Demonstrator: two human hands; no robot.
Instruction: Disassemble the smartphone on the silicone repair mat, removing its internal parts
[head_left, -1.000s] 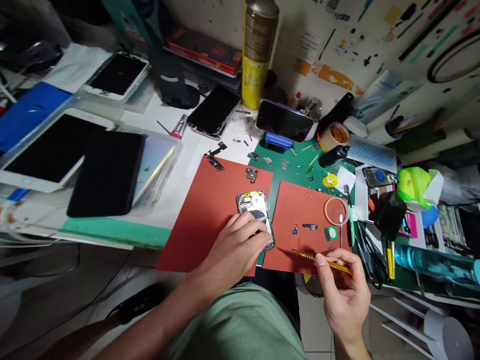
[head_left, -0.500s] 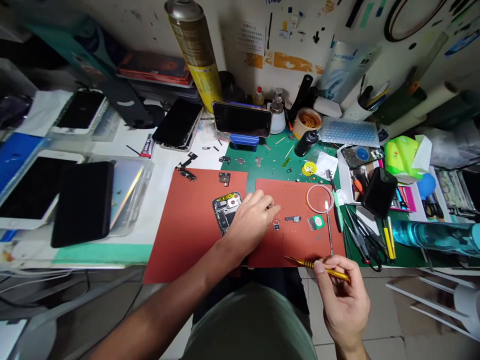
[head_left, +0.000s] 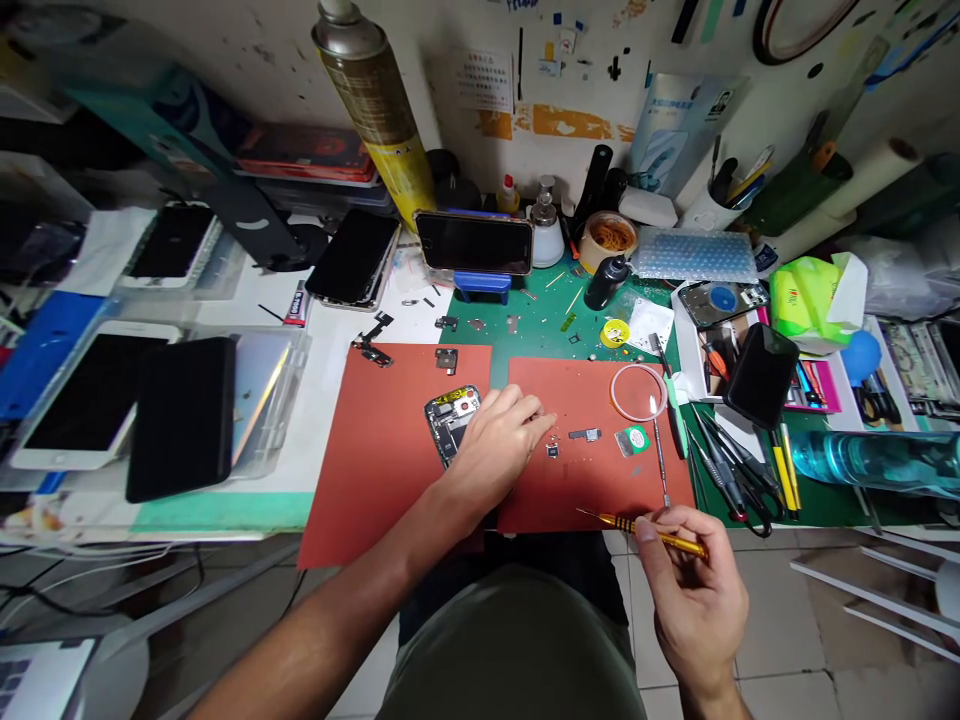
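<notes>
My right hand (head_left: 701, 590) is wrapped round a gold precision screwdriver (head_left: 667, 540) with dark bands, its thin tip pointing left over the right red mat's front edge. My left hand (head_left: 506, 430) lies palm down across the gap between the mats, fingers bent together and fingertips beside tiny screws (head_left: 553, 438). Whatever those fingers pinch is hidden. Under its wrist side, an opened phone (head_left: 450, 420) with bared inner parts rests on the left red mat (head_left: 360, 470); its right part is covered. A small dark piece (head_left: 553, 451) and a grey phone part (head_left: 585, 435) lie right of the left hand.
On the right red mat (head_left: 600, 490) are a clear ring (head_left: 638, 392) and a pointed metal tool (head_left: 660, 460). Tweezers and pliers (head_left: 724, 470) lie further right, near a blue bottle (head_left: 877, 460). A phone on a blue stand (head_left: 481, 285) stands behind; tablets (head_left: 184, 420) lie left.
The camera view has shifted slightly. Both hands keep nearly the same pose; the left stays beside the screws and the right still holds the screwdriver.
</notes>
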